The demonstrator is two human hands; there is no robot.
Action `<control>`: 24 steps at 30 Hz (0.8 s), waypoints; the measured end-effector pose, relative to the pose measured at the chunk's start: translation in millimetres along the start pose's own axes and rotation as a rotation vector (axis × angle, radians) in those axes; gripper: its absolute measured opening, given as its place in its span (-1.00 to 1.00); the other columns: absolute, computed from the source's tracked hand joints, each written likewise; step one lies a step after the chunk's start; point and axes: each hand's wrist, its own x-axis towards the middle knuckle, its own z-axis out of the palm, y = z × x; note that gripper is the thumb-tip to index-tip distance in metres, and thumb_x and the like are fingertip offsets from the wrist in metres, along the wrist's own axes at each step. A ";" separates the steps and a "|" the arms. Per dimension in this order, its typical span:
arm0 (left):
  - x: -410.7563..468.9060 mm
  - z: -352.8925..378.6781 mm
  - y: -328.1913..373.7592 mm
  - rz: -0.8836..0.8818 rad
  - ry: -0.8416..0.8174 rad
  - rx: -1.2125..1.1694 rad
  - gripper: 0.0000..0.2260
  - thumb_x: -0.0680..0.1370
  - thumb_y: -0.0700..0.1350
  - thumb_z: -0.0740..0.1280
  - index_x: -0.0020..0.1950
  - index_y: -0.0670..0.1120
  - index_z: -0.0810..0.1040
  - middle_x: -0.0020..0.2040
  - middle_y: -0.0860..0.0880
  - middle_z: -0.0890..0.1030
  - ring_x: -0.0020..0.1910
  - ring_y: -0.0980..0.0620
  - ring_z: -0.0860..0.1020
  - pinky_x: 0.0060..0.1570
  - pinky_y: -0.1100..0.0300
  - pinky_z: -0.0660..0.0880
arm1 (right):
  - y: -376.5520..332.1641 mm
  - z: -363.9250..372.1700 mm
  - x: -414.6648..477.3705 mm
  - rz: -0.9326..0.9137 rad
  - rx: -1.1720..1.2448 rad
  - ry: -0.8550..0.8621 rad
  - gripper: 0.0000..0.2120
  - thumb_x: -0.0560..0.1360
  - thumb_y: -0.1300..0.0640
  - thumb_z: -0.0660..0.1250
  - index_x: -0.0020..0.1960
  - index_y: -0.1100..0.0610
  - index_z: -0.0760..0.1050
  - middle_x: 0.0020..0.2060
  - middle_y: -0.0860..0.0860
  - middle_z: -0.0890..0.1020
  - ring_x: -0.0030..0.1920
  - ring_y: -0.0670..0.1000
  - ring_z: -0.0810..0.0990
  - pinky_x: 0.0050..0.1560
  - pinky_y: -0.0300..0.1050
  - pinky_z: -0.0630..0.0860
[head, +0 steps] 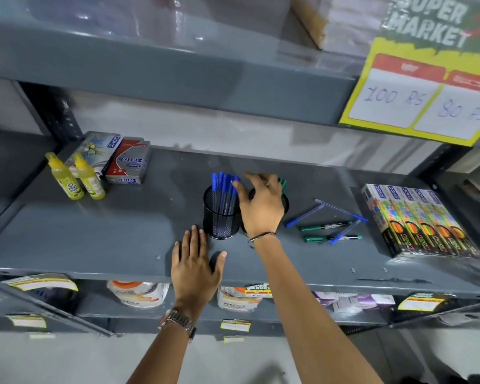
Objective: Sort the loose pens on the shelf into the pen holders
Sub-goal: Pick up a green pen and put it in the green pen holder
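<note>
Loose pens: three slim blue-capped ballpoint pens (305,215) and two green-capped marker pens (326,226) lie crossed on the grey metal shelf (122,231), just right of the right hand.
Blue holder: black wire-mesh cylindrical pen holder (221,214), upright, packed with blue-capped pens; it stands just beyond the left hand's fingertips and touches the right hand's thumb side.
Green holder: second black mesh holder (285,202), mostly hidden under the right hand; green pen tops (283,184) show past the fingers.
Right hand (261,206): fingers spread apart above the two holders, thumb against the blue pen caps; no pen seen in it, though the palm side is hidden.
Left hand (196,261): flat and spread on the shelf near its front edge, holding nothing.
Step in hand (judged): settling the sorted pens before reaching for the next loose one.
Method advised: brace the blue holder's base with the left hand, take one pen at a time by mid-barrel, match cap colour to holder, lower it tip-down.
Risk: the crossed pens may roll if dragged.
Surroundings: row of colourful pencil boxes (419,223) far right; two yellow glue bottles (75,177) far left.
</note>
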 end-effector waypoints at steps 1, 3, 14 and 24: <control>0.1 0.0 -0.6 -0.005 0.009 -0.005 -0.34 0.55 0.22 0.01 0.39 -0.27 0.36 0.38 -0.24 0.41 0.36 -0.21 0.37 0.34 -0.08 0.21 | 4.5 -6.9 -1.2 0.012 -0.001 0.061 -0.77 0.46 -0.05 0.36 0.07 0.01 0.56 0.07 0.08 0.53 0.08 0.09 0.50 -0.30 -0.09 0.46; 0.0 0.0 -1.0 -0.006 0.013 0.010 -0.34 0.55 0.22 -0.01 0.39 -0.27 0.36 0.38 -0.24 0.41 0.37 -0.21 0.36 0.35 -0.07 0.19 | 24.3 -26.3 -4.7 0.137 -0.024 0.201 -0.75 0.47 -0.06 0.34 0.10 0.01 0.54 0.08 0.10 0.53 0.10 0.11 0.50 -0.28 -0.07 0.45; -1.6 1.1 1.2 0.009 0.029 0.069 -0.34 0.55 0.21 -0.01 0.37 -0.29 0.37 0.37 -0.26 0.41 0.37 -0.22 0.36 0.33 -0.14 0.26 | 137.0 -66.4 -25.1 0.815 -0.183 0.200 -0.70 0.49 0.15 0.30 0.14 0.29 0.36 0.12 0.30 0.48 0.11 0.32 0.44 -0.18 0.12 0.41; -1.4 0.0 2.7 -0.010 0.002 0.085 -0.35 0.56 0.23 -0.02 0.39 -0.26 0.36 0.39 -0.23 0.40 0.38 -0.19 0.35 0.35 -0.13 0.25 | 138.8 -92.4 -16.5 0.719 -0.189 0.595 -0.84 0.47 0.11 0.26 -0.04 0.20 0.51 -0.07 0.22 0.60 -0.01 0.27 0.53 -0.25 0.08 0.45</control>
